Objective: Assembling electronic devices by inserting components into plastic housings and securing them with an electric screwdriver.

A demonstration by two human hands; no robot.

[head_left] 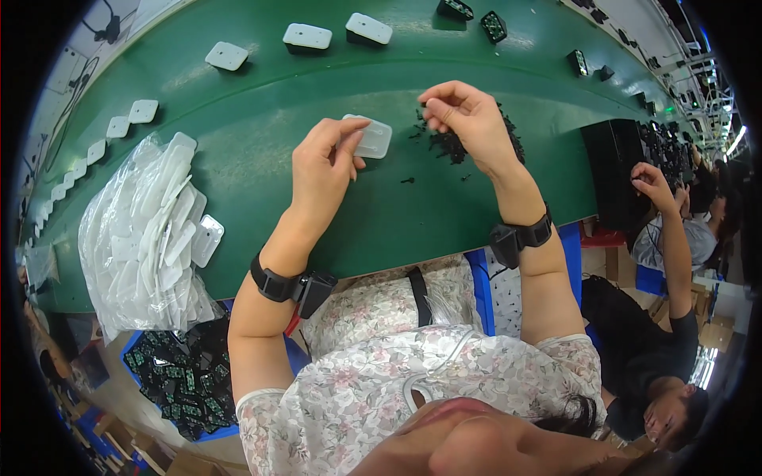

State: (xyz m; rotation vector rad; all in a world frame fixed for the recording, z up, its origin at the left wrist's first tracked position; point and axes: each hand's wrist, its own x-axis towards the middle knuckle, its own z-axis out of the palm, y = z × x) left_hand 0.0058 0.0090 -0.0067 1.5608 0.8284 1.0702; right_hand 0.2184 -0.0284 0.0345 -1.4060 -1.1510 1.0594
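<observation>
A translucent white, rounded-rectangular plastic cover (375, 141) is held by its left side above a smooth green tabletop (381, 226). The left hand (321, 159) is mostly closed, its thumb and forefinger gripping the cover while the other fingers curl loosely. The right hand (470, 119) is curled too, thumb and fingertips drawn together in a pinch; whether a small piece sits between them cannot be told. It is over the edge of a loose, grainy heap of tiny black pieces (451, 149), a few of which lie scattered toward the person.

A black strap with a boxy black module (316, 293) circles the left forearm, and a similar black band with a block (508, 244) circles the right one. Farther left lies a crinkled clear plastic bag (99, 230), bulging with stacked glossy white covers (163, 246). Along the far side sit a white-topped block with a dark base (307, 36) and an angular black casing showing green circuitry (494, 27). Below the table's left edge, a blue bin (218, 434) holds jumbled black-and-green parts (178, 377).
</observation>
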